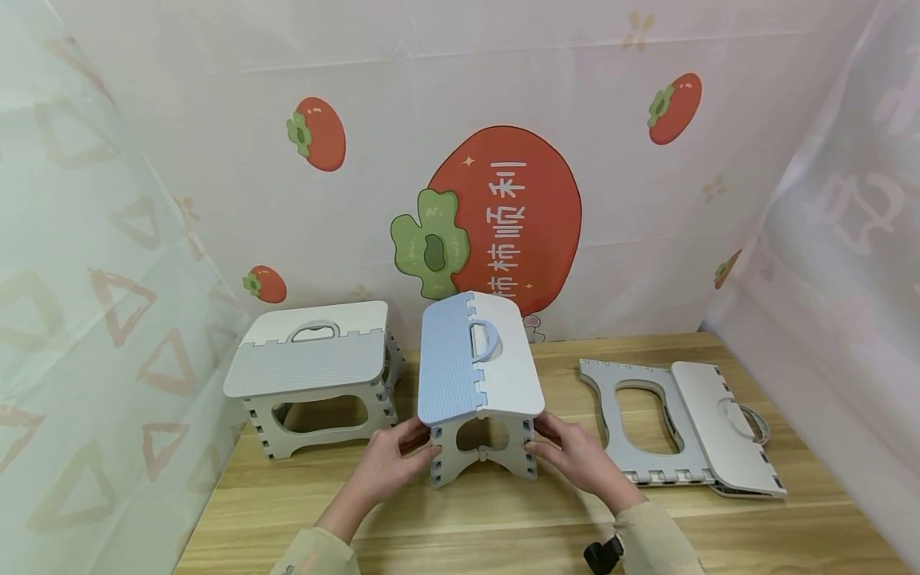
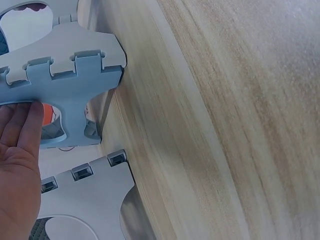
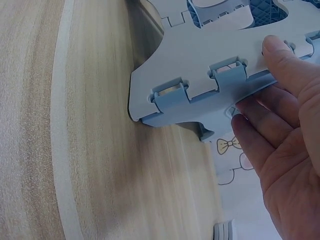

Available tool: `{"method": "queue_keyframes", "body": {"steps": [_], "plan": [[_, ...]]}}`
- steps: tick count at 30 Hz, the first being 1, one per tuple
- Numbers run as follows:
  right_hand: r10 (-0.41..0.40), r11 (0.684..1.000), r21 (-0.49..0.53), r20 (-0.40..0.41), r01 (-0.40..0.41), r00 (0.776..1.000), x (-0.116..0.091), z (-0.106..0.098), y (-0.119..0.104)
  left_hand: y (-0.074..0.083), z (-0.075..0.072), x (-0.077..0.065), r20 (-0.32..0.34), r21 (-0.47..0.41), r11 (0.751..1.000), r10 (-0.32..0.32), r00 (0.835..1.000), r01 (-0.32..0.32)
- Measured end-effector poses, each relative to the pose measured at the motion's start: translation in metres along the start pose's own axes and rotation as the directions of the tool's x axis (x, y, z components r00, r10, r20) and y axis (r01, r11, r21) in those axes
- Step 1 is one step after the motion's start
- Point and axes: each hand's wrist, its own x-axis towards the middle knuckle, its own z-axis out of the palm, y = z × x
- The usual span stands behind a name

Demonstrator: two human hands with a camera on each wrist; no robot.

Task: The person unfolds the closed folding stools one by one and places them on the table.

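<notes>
A: Position of the stool (image 1: 503, 375)?
B: Mid worktop (image 1: 460, 531), between the left hand (image 1: 388, 467) and the right hand (image 1: 578, 455), touching both. Blue-and-white top, peaked slightly along its centre seam; handle (image 1: 493, 339) on the seam.

A: State of the hands?
B: Both grasping the stool low down, under the top's near corners. Left: thumb at the near panel's edge, fingers round the side. Right: same hold, mirrored.

A: Neighbours?
B: Grey stool (image 1: 312, 367) upright, on the left-hand side. Flat stool (image 1: 726, 423) folded down, on the right-hand side, well apart from the right hand. Backdrop (image 1: 503, 80) behind, printed with red fruit.

A: What do the wrist views add?
B: Left wrist: the blue side panel (image 2: 75, 92), its face turned out of sight from the head; fingertips pass behind its cutout edge. Thumb hidden there; only the head view gives it. Right wrist: thumb flat on the pale near panel, fingers bent under the blue side; hinge lugs plain along the join. Also a drawn bow (image 3: 228, 146) on the backdrop, which I can't make out from the head.

A: And head only?
B: The whole top, and the flat stool's full outline.
</notes>
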Motion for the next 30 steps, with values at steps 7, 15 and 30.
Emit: {"method": "queue_keyframes", "body": {"steps": [7, 15, 30], "plan": [[-0.018, 1.0, -0.017, 0.014, 0.019, 1.0, 0.001, -0.001, 0.002, 0.0, -0.001, -0.001, -0.004, -0.014, 1.0, -0.02, 1.0, 0.02], [-0.008, 1.0, -0.023, 0.034, 0.009, 0.999, 0.001, -0.005, 0.001, 0.007, -0.005, 0.0, 0.03, 0.002, 0.998, -0.06, 0.998, 0.06], [-0.091, 0.985, -0.151, -0.058, 0.082, 0.994, -0.01, -0.033, 0.002, 0.023, -0.046, -0.008, 0.036, 0.098, 0.988, 0.113, 0.993, -0.116]]}}
